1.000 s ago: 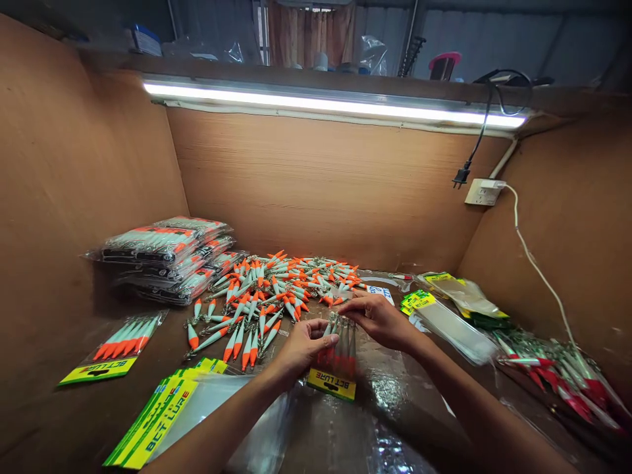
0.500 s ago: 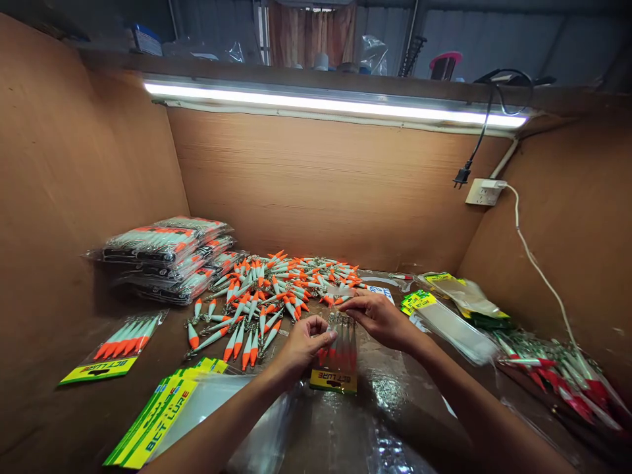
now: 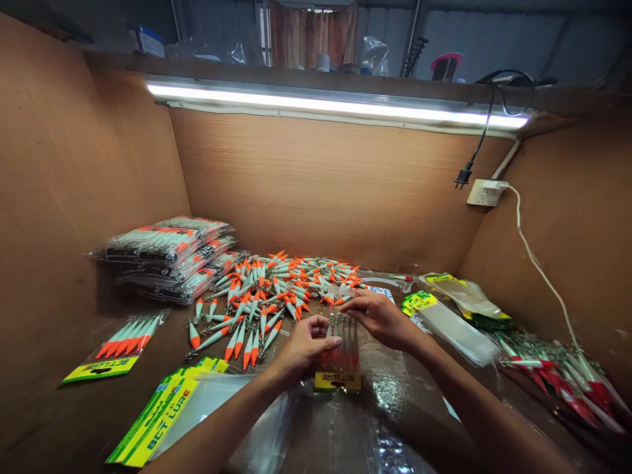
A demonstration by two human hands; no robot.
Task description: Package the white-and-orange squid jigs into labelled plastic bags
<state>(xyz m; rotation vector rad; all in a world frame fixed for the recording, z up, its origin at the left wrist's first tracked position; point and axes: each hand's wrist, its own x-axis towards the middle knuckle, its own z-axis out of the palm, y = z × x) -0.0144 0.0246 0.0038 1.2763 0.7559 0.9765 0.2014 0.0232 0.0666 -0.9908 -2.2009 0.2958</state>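
Head cam view, so you're looking down past both arms: the main thing is a clear plastic pouch with a yellow printed "BCT LURE" header, held just above or on the desk (can't tell which) between the two hands. Inside it there's a row of slim pale lures with reddish ends toward the header and metal hooks toward the far end.

The left hand has its grip clamped on the pouch's left edge, thumb on top. The right hand is over the far end by the hooks, fingers bent; can't tell if that grip is pinching the plastic or just touching it.

Just beyond is a big loose heap of pale spindle-shaped lures with orange ends. Left of that, clear plastic bags packed with pale-and-orange lures are stacked up, and nearer sits a filled yellow-headed clear pouch with a similar row inside. By the left forearm there's a fanned pile of flat clear pouches with yellow-green headers.

Over on the right: narrower flat clear sleeves with yellow-green tops, then a pile of red-and-pale lures, some seemingly under clear plastic.
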